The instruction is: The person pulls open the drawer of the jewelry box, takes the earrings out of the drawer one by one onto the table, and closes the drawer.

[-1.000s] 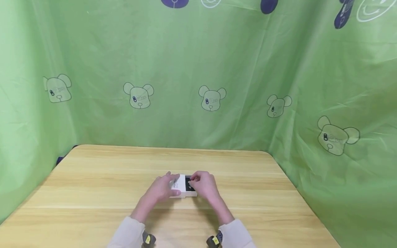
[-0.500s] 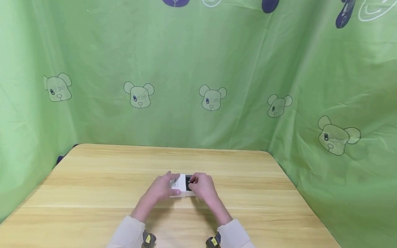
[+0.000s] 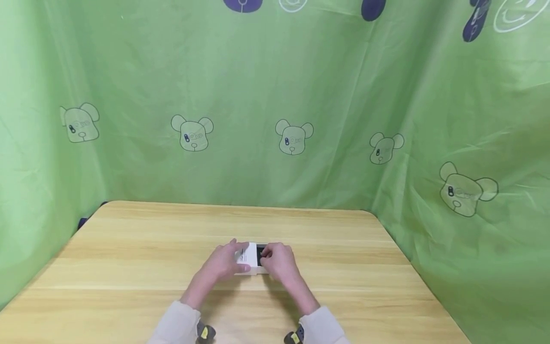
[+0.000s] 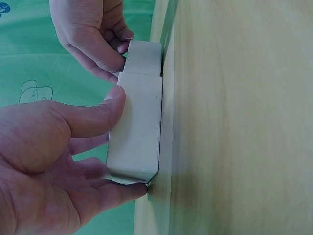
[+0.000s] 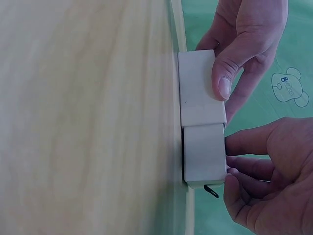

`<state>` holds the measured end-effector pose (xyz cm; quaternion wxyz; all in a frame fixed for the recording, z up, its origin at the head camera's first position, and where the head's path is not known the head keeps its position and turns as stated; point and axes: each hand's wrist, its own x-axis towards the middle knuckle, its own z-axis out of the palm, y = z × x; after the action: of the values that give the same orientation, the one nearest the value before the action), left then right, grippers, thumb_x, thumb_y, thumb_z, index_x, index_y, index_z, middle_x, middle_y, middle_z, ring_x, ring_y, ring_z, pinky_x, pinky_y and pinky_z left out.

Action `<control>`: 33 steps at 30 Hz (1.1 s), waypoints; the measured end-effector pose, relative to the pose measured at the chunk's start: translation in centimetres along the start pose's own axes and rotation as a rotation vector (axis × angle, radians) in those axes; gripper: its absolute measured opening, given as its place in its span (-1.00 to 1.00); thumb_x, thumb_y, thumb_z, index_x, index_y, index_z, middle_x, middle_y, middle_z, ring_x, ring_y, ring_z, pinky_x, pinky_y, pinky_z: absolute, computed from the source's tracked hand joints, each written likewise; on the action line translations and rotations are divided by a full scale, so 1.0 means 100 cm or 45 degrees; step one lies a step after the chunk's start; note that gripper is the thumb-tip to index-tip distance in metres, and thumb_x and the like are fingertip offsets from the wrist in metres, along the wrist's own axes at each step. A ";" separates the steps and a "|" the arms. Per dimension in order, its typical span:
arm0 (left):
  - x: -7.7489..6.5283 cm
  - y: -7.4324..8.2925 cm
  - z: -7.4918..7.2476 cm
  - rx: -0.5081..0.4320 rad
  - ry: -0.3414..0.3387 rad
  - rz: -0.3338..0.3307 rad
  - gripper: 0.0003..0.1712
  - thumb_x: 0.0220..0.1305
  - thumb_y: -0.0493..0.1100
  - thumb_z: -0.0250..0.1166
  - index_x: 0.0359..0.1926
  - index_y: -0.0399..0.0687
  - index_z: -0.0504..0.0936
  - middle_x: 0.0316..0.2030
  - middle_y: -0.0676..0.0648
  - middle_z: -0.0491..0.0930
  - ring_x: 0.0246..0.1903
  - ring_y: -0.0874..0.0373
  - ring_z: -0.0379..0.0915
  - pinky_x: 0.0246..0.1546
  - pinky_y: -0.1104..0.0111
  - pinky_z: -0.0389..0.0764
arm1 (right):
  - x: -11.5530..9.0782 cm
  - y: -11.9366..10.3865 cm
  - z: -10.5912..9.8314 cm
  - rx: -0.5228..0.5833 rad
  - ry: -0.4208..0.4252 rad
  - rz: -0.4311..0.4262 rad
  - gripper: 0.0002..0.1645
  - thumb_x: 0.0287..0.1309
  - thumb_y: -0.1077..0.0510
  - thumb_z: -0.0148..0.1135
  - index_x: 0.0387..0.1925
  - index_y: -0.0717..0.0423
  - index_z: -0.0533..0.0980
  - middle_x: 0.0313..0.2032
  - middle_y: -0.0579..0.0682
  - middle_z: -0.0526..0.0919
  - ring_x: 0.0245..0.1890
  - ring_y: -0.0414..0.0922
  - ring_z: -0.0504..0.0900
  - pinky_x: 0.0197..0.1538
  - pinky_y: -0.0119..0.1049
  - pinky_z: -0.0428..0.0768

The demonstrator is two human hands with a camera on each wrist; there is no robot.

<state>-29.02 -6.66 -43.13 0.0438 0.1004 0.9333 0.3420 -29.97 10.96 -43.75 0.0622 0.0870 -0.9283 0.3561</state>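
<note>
A white slide-out box lies on the table, its sleeve (image 3: 249, 254) on the left and its inner tray (image 5: 204, 154) drawn partly out to the right. My left hand (image 3: 223, 260) grips the sleeve between the thumb on the near side and the fingers on the far side. A black insert (image 3: 259, 256) fills the tray. Over the tray's open top, my right hand (image 3: 280, 262) has its thumb and fingers bent together at the insert; I cannot tell what lies between them. In the right wrist view, a small black tab (image 5: 211, 191) sticks out from the tray's end.
The wooden table (image 3: 172, 229) has light grain and rounded far corners. Behind it and along both sides hangs a green curtain (image 3: 240, 172) printed with bear heads.
My right hand has shifted slightly left over the tray, covering more of the insert and its small light marks. The left hand and the sleeve have stayed in place.
</note>
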 end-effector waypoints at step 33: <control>0.000 -0.002 0.000 0.007 0.004 0.024 -0.21 0.16 -0.04 0.51 0.40 0.01 0.48 0.48 -0.41 0.19 0.38 -0.47 0.22 0.36 -0.27 0.34 | -0.003 0.000 0.001 0.019 -0.056 0.027 -0.89 -0.06 0.42 0.30 -0.49 0.19 0.59 -0.58 -0.04 0.58 -0.59 -0.18 0.50 -0.53 -0.42 0.47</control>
<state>-29.10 -6.81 -43.27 0.0390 0.1088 0.9333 0.3400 -29.67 10.95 -43.87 0.0373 0.0854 -0.9276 0.3618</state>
